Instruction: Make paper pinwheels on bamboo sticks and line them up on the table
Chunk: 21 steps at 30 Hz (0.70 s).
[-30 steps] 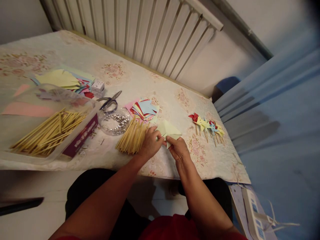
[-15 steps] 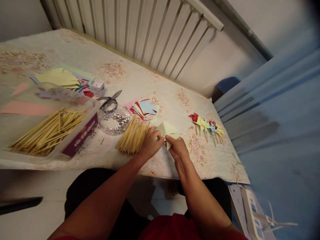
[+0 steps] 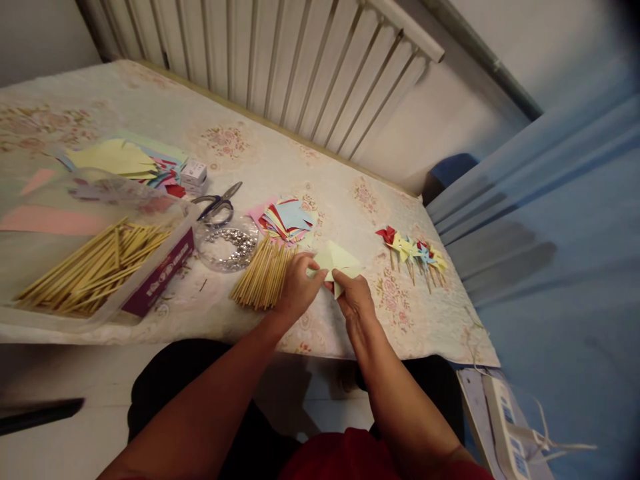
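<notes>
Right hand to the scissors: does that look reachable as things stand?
Probably not directly: the right hand pinches the pale green paper, and the left hand and the pile of sticks lie roughly between it and the scissors.

Near the front edge of the floral-clothed table, pale green pointed folded paper is between slim yellow wooden sticks, left, and multicoloured paper pinwheels by the right edge.

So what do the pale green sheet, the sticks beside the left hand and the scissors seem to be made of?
Pale green sheet: matte paper or thin card, judging by its creases and pointed corners.
Sticks: probably wood or bamboo, from their tan, dull look.
Scissors: likely metal blades, greyish; dark handles, perhaps plastic.
</notes>
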Each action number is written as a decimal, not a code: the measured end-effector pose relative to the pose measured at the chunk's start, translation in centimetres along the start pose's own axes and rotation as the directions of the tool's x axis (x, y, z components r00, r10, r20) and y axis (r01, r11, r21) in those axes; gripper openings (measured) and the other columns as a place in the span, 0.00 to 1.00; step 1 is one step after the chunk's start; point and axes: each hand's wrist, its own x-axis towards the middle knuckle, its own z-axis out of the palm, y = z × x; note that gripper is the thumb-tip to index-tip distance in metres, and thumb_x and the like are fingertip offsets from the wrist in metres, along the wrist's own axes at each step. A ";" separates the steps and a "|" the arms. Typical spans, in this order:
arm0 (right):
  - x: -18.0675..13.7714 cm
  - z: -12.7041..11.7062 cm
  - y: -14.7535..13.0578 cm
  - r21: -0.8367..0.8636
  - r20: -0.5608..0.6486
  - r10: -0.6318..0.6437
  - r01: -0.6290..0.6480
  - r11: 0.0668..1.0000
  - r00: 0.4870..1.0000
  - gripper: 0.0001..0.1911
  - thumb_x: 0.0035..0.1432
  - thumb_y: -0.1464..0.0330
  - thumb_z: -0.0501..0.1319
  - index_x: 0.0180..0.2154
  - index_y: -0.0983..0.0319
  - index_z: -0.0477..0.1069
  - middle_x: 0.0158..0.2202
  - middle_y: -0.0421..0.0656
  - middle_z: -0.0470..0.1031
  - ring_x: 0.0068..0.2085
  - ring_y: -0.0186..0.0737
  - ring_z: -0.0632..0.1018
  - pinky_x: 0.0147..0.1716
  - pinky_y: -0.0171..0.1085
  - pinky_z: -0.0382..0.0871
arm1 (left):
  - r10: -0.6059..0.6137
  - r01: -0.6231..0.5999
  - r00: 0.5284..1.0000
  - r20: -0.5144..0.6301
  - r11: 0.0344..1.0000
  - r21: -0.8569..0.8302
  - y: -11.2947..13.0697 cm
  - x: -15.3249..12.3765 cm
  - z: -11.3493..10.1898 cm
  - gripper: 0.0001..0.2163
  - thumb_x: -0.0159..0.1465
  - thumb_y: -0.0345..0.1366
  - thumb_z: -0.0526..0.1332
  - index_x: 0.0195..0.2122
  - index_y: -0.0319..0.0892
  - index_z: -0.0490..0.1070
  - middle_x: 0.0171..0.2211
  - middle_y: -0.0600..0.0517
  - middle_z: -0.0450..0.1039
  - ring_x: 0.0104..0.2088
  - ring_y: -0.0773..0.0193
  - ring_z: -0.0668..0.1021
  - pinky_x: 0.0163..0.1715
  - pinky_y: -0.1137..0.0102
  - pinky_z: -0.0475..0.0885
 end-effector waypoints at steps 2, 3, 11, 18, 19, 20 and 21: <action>0.2 -0.1 0.0 0.007 -0.045 -0.008 0.008 1.000 0.999 0.17 0.38 0.75 0.69 0.36 0.64 0.74 0.31 0.39 0.80 0.26 0.34 0.77 0.21 0.29 0.72 | -0.127 0.119 0.990 -0.055 0.985 -0.126 0.1 0.0 -0.1 0.07 0.59 0.36 0.62 0.35 0.42 0.66 0.43 0.47 0.69 0.48 0.58 0.72 0.49 0.61 0.66; 0.3 -0.1 0.0 0.012 -0.065 -0.014 0.015 1.000 0.998 0.17 0.38 0.75 0.69 0.36 0.64 0.74 0.32 0.39 0.80 0.26 0.34 0.77 0.21 0.29 0.71 | -0.213 0.197 0.974 -0.070 0.963 -0.186 0.1 0.0 -0.2 0.09 0.59 0.38 0.63 0.37 0.42 0.66 0.42 0.48 0.70 0.46 0.59 0.73 0.47 0.63 0.67; 0.8 0.2 0.3 0.080 -0.184 -0.030 0.045 0.996 0.982 0.17 0.40 0.75 0.68 0.37 0.63 0.75 0.31 0.37 0.80 0.23 0.33 0.76 0.19 0.30 0.68 | -0.551 0.572 0.774 0.313 0.396 -0.718 0.6 -0.1 0.4 0.15 0.53 0.43 0.67 0.35 0.40 0.68 0.32 0.53 0.69 0.32 0.68 0.73 0.37 0.70 0.68; -0.4 2.1 1.0 0.201 -0.091 -0.092 0.109 0.973 0.992 0.18 0.39 0.75 0.68 0.37 0.64 0.76 0.33 0.41 0.81 0.35 0.39 0.80 0.39 0.35 0.74 | -0.443 0.568 0.805 0.394 0.386 -0.727 0.7 -0.6 1.1 0.14 0.46 0.33 0.70 0.34 0.38 0.74 0.26 0.55 0.72 0.26 0.70 0.70 0.30 0.72 0.65; -0.6 2.3 1.1 0.191 -0.087 -0.090 0.106 0.976 0.992 0.17 0.39 0.75 0.68 0.37 0.64 0.76 0.33 0.42 0.81 0.35 0.39 0.80 0.40 0.36 0.74 | -0.459 0.560 0.808 0.369 0.404 -0.723 0.5 -0.6 1.2 0.12 0.46 0.33 0.70 0.32 0.38 0.74 0.25 0.56 0.71 0.25 0.71 0.69 0.29 0.73 0.64; -0.7 2.5 1.2 0.179 -0.081 -0.092 0.105 0.978 0.992 0.17 0.39 0.74 0.68 0.37 0.64 0.76 0.33 0.42 0.81 0.35 0.40 0.80 0.40 0.36 0.74 | -0.475 0.554 0.809 0.346 0.421 -0.718 0.2 -0.6 1.2 0.11 0.46 0.33 0.70 0.31 0.38 0.73 0.23 0.56 0.70 0.24 0.71 0.69 0.28 0.73 0.64; -0.9 2.6 1.3 0.168 -0.072 -0.097 0.108 0.980 0.993 0.17 0.39 0.74 0.68 0.37 0.64 0.76 0.33 0.42 0.81 0.36 0.40 0.80 0.41 0.37 0.74 | -0.488 0.551 0.809 0.327 0.436 -0.711 0.0 -0.5 1.3 0.10 0.47 0.34 0.70 0.29 0.38 0.73 0.22 0.57 0.69 0.23 0.71 0.68 0.27 0.73 0.63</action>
